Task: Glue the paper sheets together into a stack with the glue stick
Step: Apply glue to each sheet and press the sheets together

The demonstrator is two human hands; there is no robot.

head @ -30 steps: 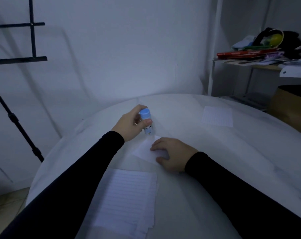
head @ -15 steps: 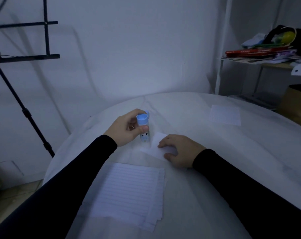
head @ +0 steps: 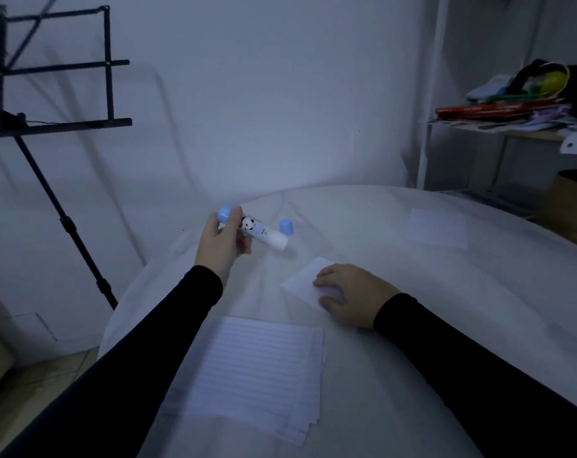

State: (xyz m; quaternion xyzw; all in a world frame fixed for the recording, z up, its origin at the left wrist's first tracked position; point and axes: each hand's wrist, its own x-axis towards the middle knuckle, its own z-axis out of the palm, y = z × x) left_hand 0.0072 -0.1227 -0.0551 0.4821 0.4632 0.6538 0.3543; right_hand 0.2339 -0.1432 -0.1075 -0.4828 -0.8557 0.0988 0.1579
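Observation:
My left hand [head: 222,242] grips a white glue stick [head: 264,235] with a panda print and a blue base. It is tilted, with its uncapped white end pointing right and down above the table. Its blue cap [head: 286,227] stands on the table just beyond. My right hand [head: 350,296] rests flat on a small white paper sheet [head: 305,281] and holds it down. A stack of lined paper sheets [head: 254,371] lies near the front edge. Another single sheet [head: 435,228] lies far right.
The round table [head: 445,325] is covered in white cloth. A black music stand [head: 49,120] stands at the left by the wall. A shelf [head: 512,123] with clutter and a brown box [head: 571,206] are at the right.
The cap has come off the glue stick and now stands on the table. My left hand has lifted the stick and tilted it sideways. My right hand stays on the small sheet.

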